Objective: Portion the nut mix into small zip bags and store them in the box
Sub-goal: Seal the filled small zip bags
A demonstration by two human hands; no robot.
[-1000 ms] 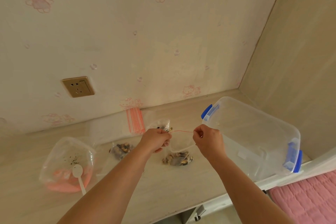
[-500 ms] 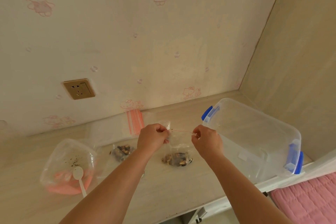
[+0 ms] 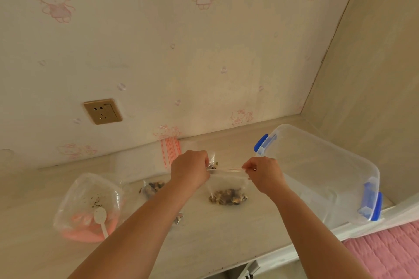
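Both hands pinching the zip bag's red seal strip, left hand (image 3: 190, 171) and right hand (image 3: 263, 173) at opposite ends; zip bag (image 3: 227, 186) hanging above the counter (image 3: 226, 233), nuts sagging low. Likely light, limp, slick film; best held at the stiffer top edge. Forearms reaching forward, wrists level, clear box (image 3: 322, 172) just right

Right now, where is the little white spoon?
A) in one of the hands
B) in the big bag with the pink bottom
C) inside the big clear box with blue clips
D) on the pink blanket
B: the white spoon lies in the big bag at the left, while both hands pinch the zip bag top.
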